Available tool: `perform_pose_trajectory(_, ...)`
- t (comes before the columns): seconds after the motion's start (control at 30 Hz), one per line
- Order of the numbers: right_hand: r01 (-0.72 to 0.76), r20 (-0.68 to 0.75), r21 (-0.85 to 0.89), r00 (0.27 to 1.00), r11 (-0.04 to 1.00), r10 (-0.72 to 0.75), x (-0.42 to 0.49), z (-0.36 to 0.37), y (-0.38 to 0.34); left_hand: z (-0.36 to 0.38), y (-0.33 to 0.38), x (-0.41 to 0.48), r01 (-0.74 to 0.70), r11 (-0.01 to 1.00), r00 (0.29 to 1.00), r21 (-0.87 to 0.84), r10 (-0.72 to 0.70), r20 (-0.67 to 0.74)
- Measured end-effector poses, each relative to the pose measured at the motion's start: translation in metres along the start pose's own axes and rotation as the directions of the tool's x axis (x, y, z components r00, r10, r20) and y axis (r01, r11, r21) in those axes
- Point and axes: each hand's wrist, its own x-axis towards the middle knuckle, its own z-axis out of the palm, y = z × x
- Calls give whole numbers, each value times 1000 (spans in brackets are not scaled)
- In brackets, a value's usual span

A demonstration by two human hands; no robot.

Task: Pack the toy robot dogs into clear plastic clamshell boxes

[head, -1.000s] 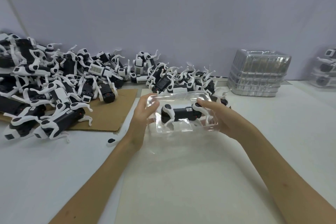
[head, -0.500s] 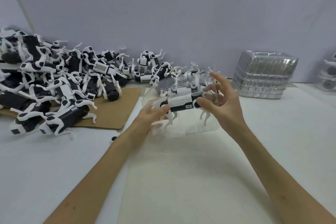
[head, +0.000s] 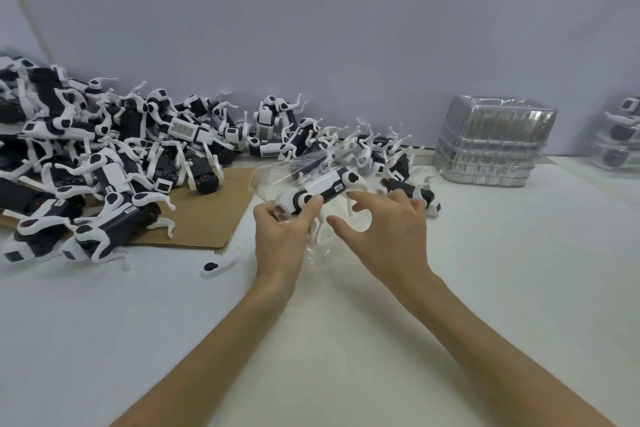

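Note:
A clear plastic clamshell box is held tilted just above the white table, with a black and white toy robot dog inside it. My left hand grips the box's near left corner, thumb over the dog's front end. My right hand hovers at the box's right side with its fingers spread and loosely bent; whether it touches the plastic is unclear. A big heap of toy robot dogs fills the left and back of the table.
A brown cardboard sheet lies under the heap. A loose white leg piece lies near my left wrist. One dog lies just right of the box. A stack of empty clamshells stands back right; packed boxes at the far right edge.
The box with the dog has tipped and come down toward the table. My right hand has let go of the dog's end and drawn back, fingers spread.

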Motion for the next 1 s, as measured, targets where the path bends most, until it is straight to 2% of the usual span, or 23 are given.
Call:
perform_pose_trajectory(0.1,-31,38,-61,999,998,34,1,0,6,4,-4,-15,-172,974,985,149,165,60)
perform_pose_trajectory(0.23,-49,20,-40,999,998,50,1,1,8,6,-6,-23,-259,953,964,159,244,105)
perform_pose_trajectory(0.47,60,-102,-105,992,993,-71,0,0,5,8,-4,-19,-257,957,966,134,252,50)
perform_pose_trajectory(0.9,135,-194,-161,967,978,-166,3,0,12,8,-11,-12,-239,962,969,130,229,92)
perform_pose_trajectory(1.0,177,-221,-159,953,971,-210,5,-1,15,7,-10,-8,-187,976,980,109,177,94)
